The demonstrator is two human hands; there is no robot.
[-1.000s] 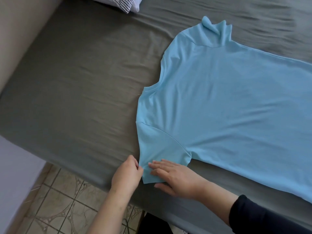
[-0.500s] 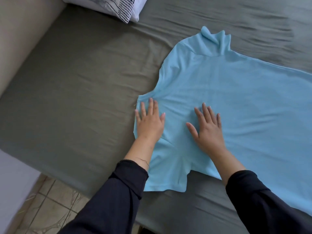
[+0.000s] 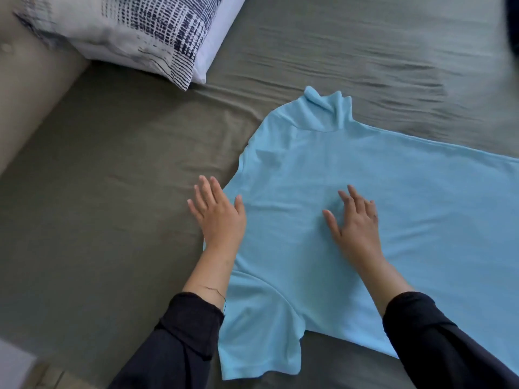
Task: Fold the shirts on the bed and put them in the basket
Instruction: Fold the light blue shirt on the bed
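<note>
Shirt (image 3: 365, 220) lies spread flat on the bed (image 3: 112, 192), not folded yet; no basket in view. Left hand (image 3: 219, 217) flat at the collar edge, half on the sheet; right hand (image 3: 356, 223) flat mid-chest. Fingers on both straight and spread, gripping nothing. Risks: far sleeve (image 3: 328, 108) is bunched, so it likely folds in crooked; near sleeve (image 3: 261, 338) sits at the bed edge and could slide off.

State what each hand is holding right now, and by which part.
Nothing is held. The left hand lies flat at the blue shirt's neckline edge; the right hand lies flat on its chest.
</note>
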